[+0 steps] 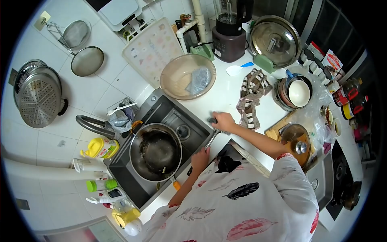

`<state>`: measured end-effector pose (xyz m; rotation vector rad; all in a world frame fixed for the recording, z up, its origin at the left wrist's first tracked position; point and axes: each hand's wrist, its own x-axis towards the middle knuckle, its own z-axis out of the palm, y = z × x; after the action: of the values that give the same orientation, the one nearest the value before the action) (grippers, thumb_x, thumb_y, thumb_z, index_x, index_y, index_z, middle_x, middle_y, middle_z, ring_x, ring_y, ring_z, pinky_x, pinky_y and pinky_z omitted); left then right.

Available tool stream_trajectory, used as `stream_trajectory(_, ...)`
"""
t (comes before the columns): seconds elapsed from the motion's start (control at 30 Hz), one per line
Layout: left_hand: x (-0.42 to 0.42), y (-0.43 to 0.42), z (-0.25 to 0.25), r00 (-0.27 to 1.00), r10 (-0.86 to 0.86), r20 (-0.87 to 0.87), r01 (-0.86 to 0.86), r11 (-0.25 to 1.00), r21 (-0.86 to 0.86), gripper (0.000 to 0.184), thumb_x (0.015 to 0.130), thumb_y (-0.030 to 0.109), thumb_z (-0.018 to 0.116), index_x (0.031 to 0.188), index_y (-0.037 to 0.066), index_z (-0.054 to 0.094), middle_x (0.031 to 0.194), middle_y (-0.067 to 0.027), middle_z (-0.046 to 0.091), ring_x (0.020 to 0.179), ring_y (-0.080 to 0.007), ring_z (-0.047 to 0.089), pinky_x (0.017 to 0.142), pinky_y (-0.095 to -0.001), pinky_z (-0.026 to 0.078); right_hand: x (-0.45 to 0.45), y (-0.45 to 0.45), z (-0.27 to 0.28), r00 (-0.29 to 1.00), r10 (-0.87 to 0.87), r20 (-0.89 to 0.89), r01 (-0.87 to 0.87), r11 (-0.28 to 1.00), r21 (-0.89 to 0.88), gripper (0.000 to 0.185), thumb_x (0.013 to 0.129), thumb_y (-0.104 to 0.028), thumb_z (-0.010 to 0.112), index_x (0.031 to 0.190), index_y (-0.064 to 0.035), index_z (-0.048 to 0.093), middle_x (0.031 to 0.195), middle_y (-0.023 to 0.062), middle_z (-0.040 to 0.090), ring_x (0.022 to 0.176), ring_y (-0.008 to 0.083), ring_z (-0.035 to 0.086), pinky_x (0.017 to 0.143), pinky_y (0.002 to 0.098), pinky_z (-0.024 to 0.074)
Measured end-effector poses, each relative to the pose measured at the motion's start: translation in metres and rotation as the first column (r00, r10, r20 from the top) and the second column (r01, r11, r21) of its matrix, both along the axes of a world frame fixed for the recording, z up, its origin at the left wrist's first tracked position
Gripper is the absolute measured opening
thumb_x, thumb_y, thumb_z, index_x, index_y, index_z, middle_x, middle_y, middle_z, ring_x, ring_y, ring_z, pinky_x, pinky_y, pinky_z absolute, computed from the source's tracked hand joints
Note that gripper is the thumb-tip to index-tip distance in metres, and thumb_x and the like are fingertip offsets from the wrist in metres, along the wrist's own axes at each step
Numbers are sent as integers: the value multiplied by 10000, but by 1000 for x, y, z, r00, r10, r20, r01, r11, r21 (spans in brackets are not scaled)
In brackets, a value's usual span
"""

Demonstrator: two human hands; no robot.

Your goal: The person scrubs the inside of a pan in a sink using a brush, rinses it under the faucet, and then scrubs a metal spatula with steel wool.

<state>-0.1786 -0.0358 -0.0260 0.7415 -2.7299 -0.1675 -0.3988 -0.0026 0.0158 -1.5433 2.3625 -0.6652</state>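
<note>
My left hand (200,159) is wrapped round the handle of a long metal utensil (212,139), which slants up and right over the sink's front edge. Beyond it, my right hand (223,122) is closed at the utensil's far end, with grey scrubber-like material (212,120) showing beside its fingers; the utensil's head is mostly hidden. To the left, a large dark-bottomed pan (156,152) rests over the grey sink (121,177), tilted slightly, with burnt-looking marks inside. The sink drain (183,131) shows to the right of the pan.
Behind the sink stands a beige basin (167,80) holding a plastic bag. A striped cloth (250,99), stacked pots with a white bowl (299,93) and a glass-lidded pan (293,141) are at right. The faucet (94,125) and bottles (105,148) line the left side.
</note>
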Motion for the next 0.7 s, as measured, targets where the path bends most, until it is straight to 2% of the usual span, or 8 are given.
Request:
stream_trajectory(0.07, 0, -1, -1, 1000, 5, 10, -5, 1000, -7, 389, 850, 355, 486, 563, 92, 471, 400, -105, 478, 357, -269, 524, 329, -341, 407, -1, 3, 4, 999, 52, 0, -52, 999, -4, 313, 677, -275, 604, 853, -38, 501, 673, 165, 585, 672, 319, 590, 619, 422, 468)
stream_trajectory(0.17, -1, 0, 2, 1000, 10, 25, -10, 1000, -3, 390, 853, 357, 480, 567, 91, 471, 401, -104, 480, 358, -267, 526, 330, -340, 409, -25, 2, -2, 965, -261, 11, 259, 962, 82, 310, 678, -282, 606, 837, -35, 507, 693, 170, 597, 684, 307, 599, 615, 411, 473)
stream_trajectory(0.23, 0, 0, 3, 1000, 17, 23, -17, 1000, -6, 389, 853, 360, 478, 571, 92, 471, 401, -102, 480, 358, -266, 526, 331, -341, 409, -29, -1, -5, 963, -269, -10, 269, 962, 55, 288, 680, -272, 599, 822, -39, 507, 681, 165, 592, 674, 312, 594, 613, 410, 471)
stream_trajectory(0.37, -1, 0, 0, 999, 24, 28, -24, 1000, -4, 395, 852, 368, 478, 570, 92, 469, 400, -100, 480, 356, -266, 525, 334, -341, 412, -1, 11, 8, 999, -38, 38, 38, 999, -6, 279, 661, -265, 589, 810, -46, 501, 659, 163, 575, 657, 325, 581, 595, 417, 461)
stream_trajectory(0.43, -2, 0, 1, 999, 26, 24, -25, 1000, -9, 395, 850, 368, 481, 566, 93, 470, 401, -100, 481, 357, -266, 525, 336, -339, 413, 1, 18, 11, 997, 9, 75, -6, 999, -34, 291, 657, -272, 597, 809, -43, 502, 649, 164, 576, 645, 326, 581, 590, 416, 462)
stream_trajectory(0.47, -1, 0, 1, 999, 25, 22, -25, 1000, -14, 395, 848, 368, 484, 563, 94, 470, 402, -100, 482, 357, -267, 525, 338, -337, 415, -4, 20, 6, 997, 8, 76, -5, 999, -34, 291, 657, -272, 597, 809, -43, 502, 649, 164, 576, 645, 326, 581, 590, 416, 462)
stream_trajectory(0.57, 0, 0, -5, 1000, 16, 15, -16, 999, 27, 367, 847, 355, 483, 594, 88, 475, 418, -128, 489, 377, -293, 528, 349, -368, 419, -27, 18, -11, 973, -228, -26, 228, 973, 32, 310, 654, -277, 609, 824, -36, 510, 632, 161, 582, 622, 330, 582, 581, 411, 469)
stream_trajectory(0.7, 0, 1, -1, 1000, 15, 20, -16, 999, 40, 361, 846, 351, 486, 597, 90, 477, 419, -125, 490, 375, -290, 528, 351, -364, 420, -12, 15, -6, 980, -192, -51, 193, 981, 11, 329, 659, -285, 601, 854, -38, 509, 647, 161, 587, 643, 325, 588, 591, 416, 470)
